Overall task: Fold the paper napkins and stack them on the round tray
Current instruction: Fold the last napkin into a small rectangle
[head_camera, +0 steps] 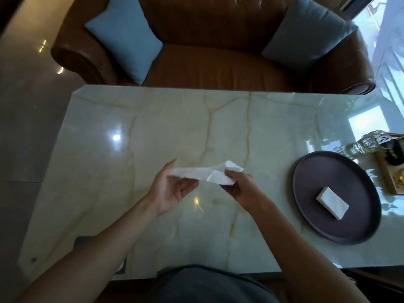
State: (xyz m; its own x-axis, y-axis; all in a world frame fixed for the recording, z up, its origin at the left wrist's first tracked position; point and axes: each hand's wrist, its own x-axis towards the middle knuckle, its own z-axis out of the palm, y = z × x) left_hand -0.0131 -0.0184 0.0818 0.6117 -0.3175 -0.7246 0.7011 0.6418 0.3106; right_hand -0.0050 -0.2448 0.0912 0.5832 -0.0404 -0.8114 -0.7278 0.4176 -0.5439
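a: nearest items?
b: left hand (169,186), palm up, fingers loosely curled, pinches one end of a thin white paper napkin (205,174). right hand (240,185) grips the other end, where the soft sheet bunches into creased flaps. the napkin hangs above the table, stretched between both hands as a narrow band.
a: surface?
b: glossy pale green marble table (153,127), rectangular, with tan veins.
a: tray?
b: round tray (310,182), dark, matte, low rim, well right of the hands. a folded napkin stack (332,202), a crisp white rectangular block, lies on it.
a: beyond?
b: brown leather sofa (209,62) with two blue fabric cushions (126,38).
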